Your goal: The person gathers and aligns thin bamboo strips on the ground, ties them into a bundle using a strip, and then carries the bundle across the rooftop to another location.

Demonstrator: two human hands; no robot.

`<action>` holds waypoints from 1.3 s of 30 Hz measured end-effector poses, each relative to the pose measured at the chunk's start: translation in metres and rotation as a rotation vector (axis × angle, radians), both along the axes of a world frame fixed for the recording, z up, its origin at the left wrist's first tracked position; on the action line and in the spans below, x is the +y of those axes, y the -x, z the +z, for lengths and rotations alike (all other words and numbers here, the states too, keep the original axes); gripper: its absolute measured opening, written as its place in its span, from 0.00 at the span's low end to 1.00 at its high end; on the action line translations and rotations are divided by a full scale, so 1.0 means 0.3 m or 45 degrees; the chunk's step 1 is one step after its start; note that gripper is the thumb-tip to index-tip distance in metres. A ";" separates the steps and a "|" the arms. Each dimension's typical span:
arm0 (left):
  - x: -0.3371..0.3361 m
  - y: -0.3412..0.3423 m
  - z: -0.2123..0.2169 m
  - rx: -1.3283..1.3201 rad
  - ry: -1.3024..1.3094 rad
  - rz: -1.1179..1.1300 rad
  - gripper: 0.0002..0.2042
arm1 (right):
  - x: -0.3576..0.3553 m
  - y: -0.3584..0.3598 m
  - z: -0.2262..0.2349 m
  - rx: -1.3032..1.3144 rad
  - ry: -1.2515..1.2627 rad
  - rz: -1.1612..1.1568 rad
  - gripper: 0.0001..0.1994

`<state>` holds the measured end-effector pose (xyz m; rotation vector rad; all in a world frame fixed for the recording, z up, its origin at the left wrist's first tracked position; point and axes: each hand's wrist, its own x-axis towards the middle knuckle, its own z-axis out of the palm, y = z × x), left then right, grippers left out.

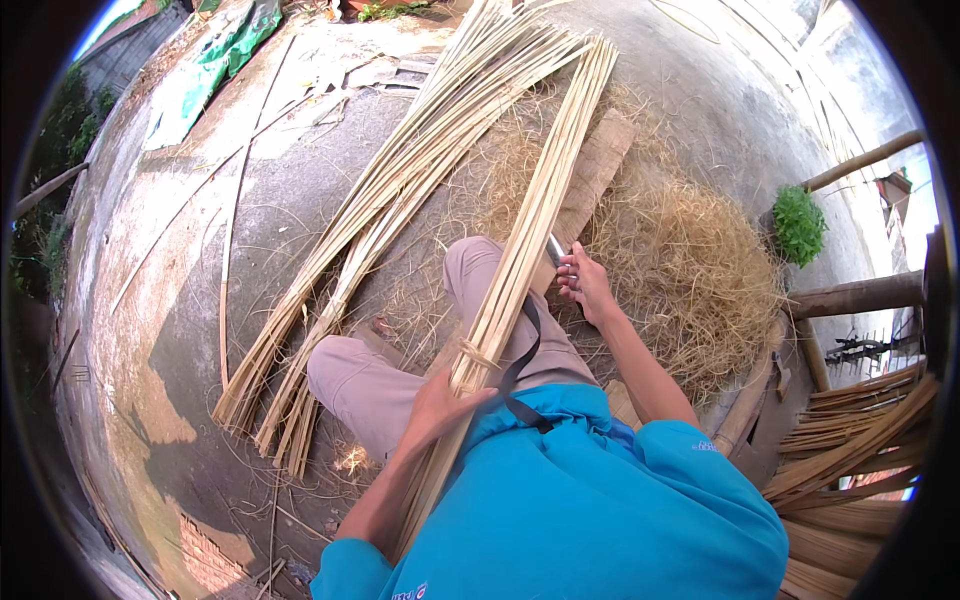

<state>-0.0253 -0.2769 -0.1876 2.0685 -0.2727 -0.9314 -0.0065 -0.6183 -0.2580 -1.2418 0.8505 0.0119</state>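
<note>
Bamboo strips [520, 250] lie bundled across the seated person's lap, slanting up over the knee. Left hand [440, 400] is wrapped around the bundle's lower part. Right hand [585, 285] is closed on a knife [555, 248] beside the strips. Shavings [690, 270] cover the ground at right.

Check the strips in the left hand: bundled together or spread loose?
Bundled. The left hand grips the bamboo strips as one tight sheaf across the lap; the right hand holds a blade against it.

Bright daylight, hard shadows on ground, sharp focus, strong fisheye bending, black corners.
</note>
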 end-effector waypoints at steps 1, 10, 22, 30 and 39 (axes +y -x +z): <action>0.021 -0.003 -0.007 -0.035 -0.037 0.024 0.37 | -0.027 -0.041 -0.030 -0.058 -0.123 -0.075 0.36; 0.350 0.135 0.375 0.181 -0.249 0.062 0.36 | 0.019 -0.410 -0.150 -0.477 -0.925 -0.291 0.50; 0.811 0.467 0.209 0.397 -0.671 0.085 0.44 | 0.361 -0.268 -0.042 -0.457 -1.000 -0.070 0.19; 1.013 0.357 0.216 0.398 -1.494 -0.394 0.31 | 0.499 -0.132 0.066 -0.528 -0.869 -0.034 0.20; -0.022 -0.107 0.050 -0.654 0.018 0.470 0.14 | 0.630 -0.034 0.049 -0.496 -1.000 0.113 0.24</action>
